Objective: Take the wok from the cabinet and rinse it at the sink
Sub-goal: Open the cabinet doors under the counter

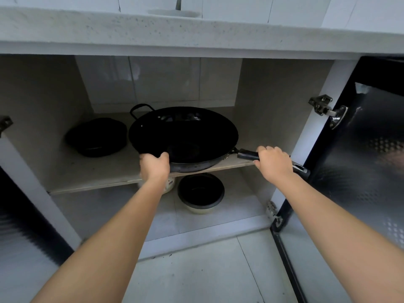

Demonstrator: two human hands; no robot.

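A large black wok (pixel 183 134) sits at the front of the cabinet's middle shelf (pixel 91 173), its near side jutting past the shelf edge. My left hand (pixel 154 166) grips the wok's near rim, thumb inside the bowl. My right hand (pixel 274 161) is wrapped round the wok's long black handle (pixel 248 154), which points right toward the open door. A small loop handle (pixel 142 109) sticks up at the wok's far left. The sink is out of view above the grey speckled counter edge (pixel 196 31).
A black pot (pixel 97 137) stands left of the wok on the shelf. Below it, a dark bowl-shaped pot (pixel 201 193) rests on the cabinet floor. The right door (pixel 371 154) with metal hinges (pixel 328 109) is swung open; the left door (pixel 24 226) is open too.
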